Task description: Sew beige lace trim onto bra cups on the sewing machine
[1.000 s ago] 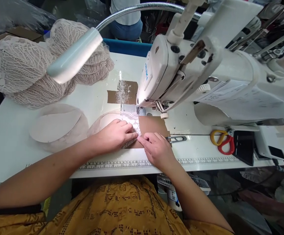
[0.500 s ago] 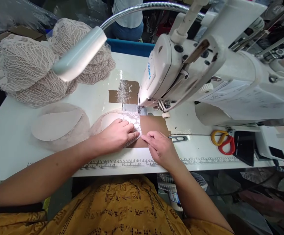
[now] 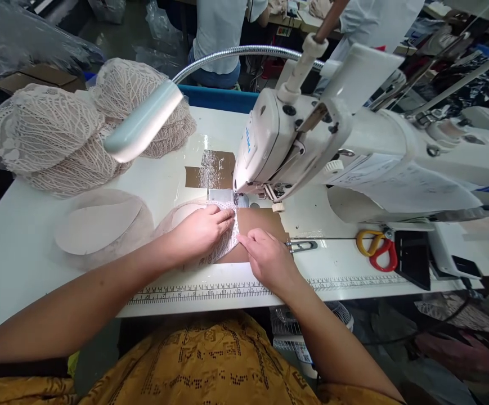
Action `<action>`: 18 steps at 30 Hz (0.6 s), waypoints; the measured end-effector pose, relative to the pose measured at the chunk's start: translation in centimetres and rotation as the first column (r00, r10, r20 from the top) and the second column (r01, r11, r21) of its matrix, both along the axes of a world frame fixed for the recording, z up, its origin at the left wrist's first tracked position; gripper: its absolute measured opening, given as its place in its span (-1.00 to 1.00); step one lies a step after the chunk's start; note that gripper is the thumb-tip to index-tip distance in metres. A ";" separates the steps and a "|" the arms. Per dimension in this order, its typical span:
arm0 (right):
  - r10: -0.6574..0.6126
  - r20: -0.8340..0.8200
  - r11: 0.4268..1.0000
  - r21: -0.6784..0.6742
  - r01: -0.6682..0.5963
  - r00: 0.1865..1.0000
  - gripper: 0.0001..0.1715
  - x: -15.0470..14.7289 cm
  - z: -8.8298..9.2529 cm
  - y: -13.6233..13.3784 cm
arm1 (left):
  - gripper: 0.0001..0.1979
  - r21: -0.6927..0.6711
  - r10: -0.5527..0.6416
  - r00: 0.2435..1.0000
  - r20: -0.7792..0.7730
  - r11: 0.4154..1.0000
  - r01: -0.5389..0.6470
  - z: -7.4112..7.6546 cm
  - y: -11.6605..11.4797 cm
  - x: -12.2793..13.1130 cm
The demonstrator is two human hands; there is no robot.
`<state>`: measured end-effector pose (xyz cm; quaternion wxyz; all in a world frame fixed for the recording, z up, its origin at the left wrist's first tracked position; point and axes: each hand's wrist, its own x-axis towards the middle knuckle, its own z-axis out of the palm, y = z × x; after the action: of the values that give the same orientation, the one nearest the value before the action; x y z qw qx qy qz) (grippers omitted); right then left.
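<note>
Under the lamp light, a whitish lace piece (image 3: 229,243) with a scalloped edge lies on the table just in front of the needle area of a white sewing machine (image 3: 258,147). My left hand (image 3: 200,230) rests on it from the left, fingers bent together and pressing the lace near the presser foot. At the lace's right edge, my right hand (image 3: 269,260) has thumb and index finger pinched on the border. Brown board (image 3: 263,220) lies beneath the right fingers. Sheer beige fabric (image 3: 166,225) joined to the lace stretches left, partly hidden by my left forearm.
Bundled beige lace (image 3: 54,135) sits at back left, near a sheer oval piece (image 3: 101,222). A lamp (image 3: 143,121) hangs over the table. Scissors (image 3: 377,248), small snips (image 3: 303,246) and a dark phone-like slab (image 3: 413,257) lie right. A ruler tape (image 3: 223,293) lines the front edge.
My left fingers have shifted away from my right fingertips, back toward the needle, showing more lace between the hands. My right hand keeps its pinch. The camera view has tilted up slightly.
</note>
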<state>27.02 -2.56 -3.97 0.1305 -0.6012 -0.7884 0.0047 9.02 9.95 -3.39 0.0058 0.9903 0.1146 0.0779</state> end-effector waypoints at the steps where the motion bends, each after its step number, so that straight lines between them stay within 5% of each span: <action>1: -0.002 -0.001 1.000 0.002 0.002 1.000 -0.61 0.0 0.0 0.0 | -0.62 0.008 0.000 1.000 -0.007 1.000 0.000 -0.1 0.0 0.0; 10: -0.022 0.021 0.999 -0.030 0.023 1.000 -0.63 -0.2 0.3 0.3 | -0.58 0.020 -0.011 1.000 0.027 1.000 0.010 -0.3 0.4 -0.5; 18: -0.033 0.065 0.959 -0.280 0.050 0.997 -0.62 0.2 2.0 2.5 | -0.51 -0.025 -0.113 0.993 -0.027 0.993 0.112 -0.9 3.3 -0.1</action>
<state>27.19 -0.05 -1.98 0.0200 -0.6299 -0.7704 0.0962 8.92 13.21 -4.33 0.0203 0.9961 0.0598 0.0618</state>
